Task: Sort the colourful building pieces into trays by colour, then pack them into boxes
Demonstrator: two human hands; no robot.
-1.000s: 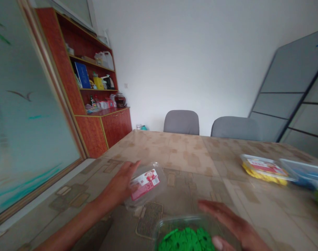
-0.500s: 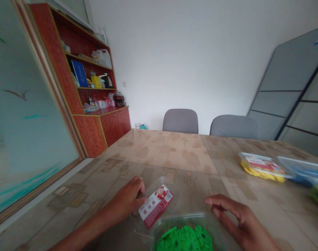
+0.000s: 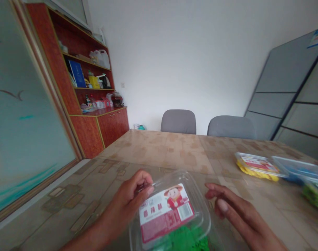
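Observation:
My left hand (image 3: pixel 136 193) pinches the left edge of a clear plastic lid (image 3: pixel 200 205) that bears a red and white label (image 3: pixel 164 212). The lid is tilted and hangs over a clear container of green plastic pieces (image 3: pixel 187 238), covering much of it from view. To the right of the lid, my right hand (image 3: pixel 232 205) is held with its fingers apart and nothing in them. Its fingertips are close to the lid's right edge.
On the right of the patterned table (image 3: pixel 148 146) lie a lidded box of yellow pieces (image 3: pixel 258 167), a clear box with blue pieces (image 3: pixel 300 170) and a box with green pieces (image 3: pixel 315 191). Two grey chairs (image 3: pixel 178 121) stand beyond the far edge.
My left hand has lifted the lid off the table and brought it right and nearer, over the green pieces. My right hand has shifted slightly, staying beside the container.

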